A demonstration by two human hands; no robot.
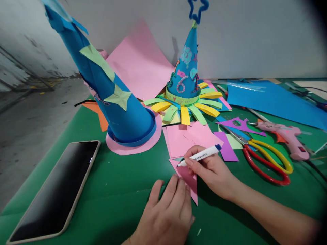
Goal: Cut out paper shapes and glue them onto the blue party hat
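"Pink, that pointed scrap (193, 183) under the person's hands?"

"Yes, it lies on the green tabletop (122, 183), well in from the left edge. The right hand (206, 166) is clamped on a white marker (204, 154), its tip at the scrap's far left corner. I can't tell if it touches."

"And the left hand (167, 207)?"

"Palm down, outer finger spread apart, the others resting on the scrap. Pink sheets (182, 141) lie just beyond."

"What's along the left edge?"

"A phone (58, 187), and past it a tall blue cone (125, 119) leaning leftward. The smaller blue cone (187, 76), with a 6 on it, stands toward the back edge."

"On the right?"

"Scissors (260, 156) with red and yellow handles, and a pink glue gun (286, 134) just behind them."
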